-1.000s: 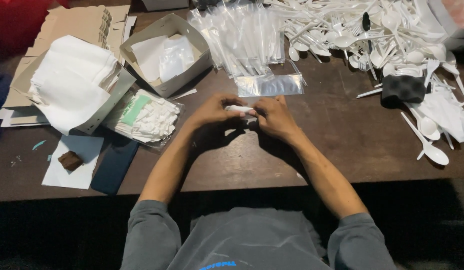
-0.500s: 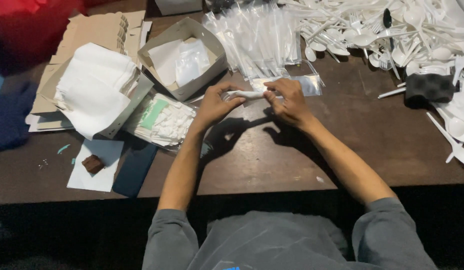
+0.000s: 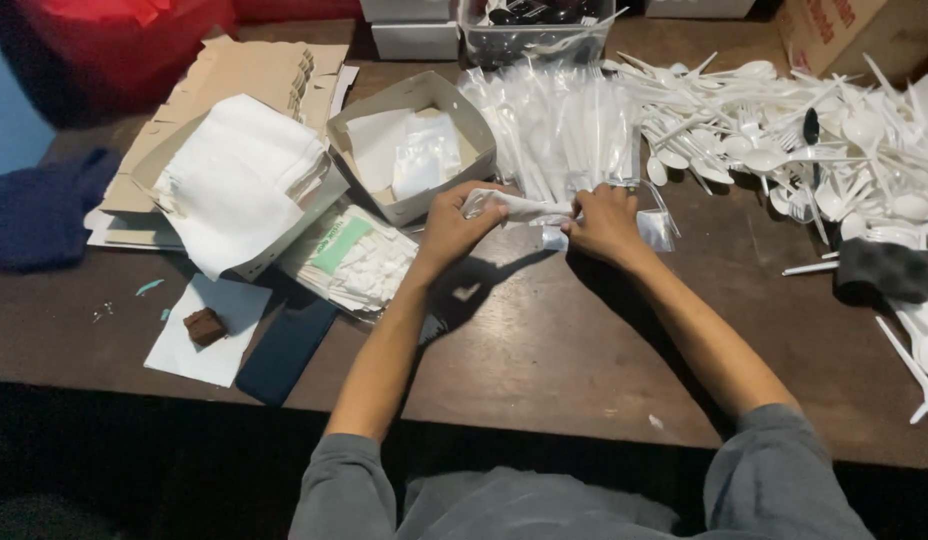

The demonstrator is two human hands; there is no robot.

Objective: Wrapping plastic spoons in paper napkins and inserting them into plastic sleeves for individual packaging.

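Both hands hold one long clear plastic sleeve with white cutlery inside (image 3: 519, 207), level above the brown table (image 3: 544, 350). My left hand (image 3: 452, 222) grips its left end and my right hand (image 3: 604, 222) grips its right end. Just beyond them lies a heap of filled clear sleeves (image 3: 559, 125). An empty clear sleeve (image 3: 652, 228) lies flat under my right hand. A cardboard box with white napkins (image 3: 409, 145) stands beside my left hand.
A large pile of loose white plastic spoons and forks (image 3: 814, 130) covers the right side. A black sponge-like block (image 3: 884, 270) sits at the right. At the left lie a stack of white napkins (image 3: 239, 180), a bag of small white packets (image 3: 359, 260), a dark phone (image 3: 284, 350) and flattened cardboard (image 3: 254, 75).
Both hands have moved away from me with the sleeve, from the open middle of the table up to the near edge of the heap of filled sleeves.
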